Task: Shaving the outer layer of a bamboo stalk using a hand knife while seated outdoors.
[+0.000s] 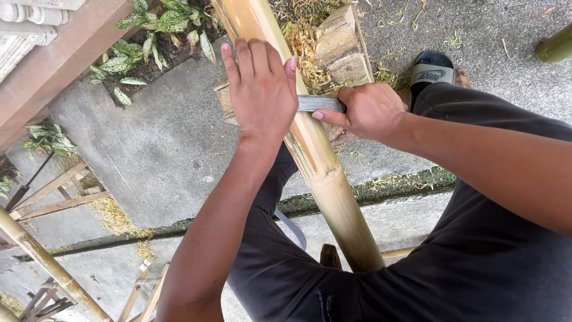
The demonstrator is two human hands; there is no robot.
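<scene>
A thick yellow-green bamboo pole (pixel 333 191) runs from my lap up and away to a wooden block (pixel 342 45) on the concrete. My left hand (pixel 259 89) lies flat on the pole, fingers stretched along it. My right hand (pixel 369 110) grips the handle of a knife whose grey blade (pixel 319 104) lies across the pole, its tip hidden under my left hand. Pale bamboo shavings (pixel 301 42) are heaped beside the block.
My foot in a black sandal (pixel 432 68) rests at the upper right. Green leafy plants (pixel 149 36) grow at the top left beside a wooden beam (pixel 53 65). A thinner bamboo pole (pixel 47 265) and wooden slat frames (pixel 56 197) lie at the lower left.
</scene>
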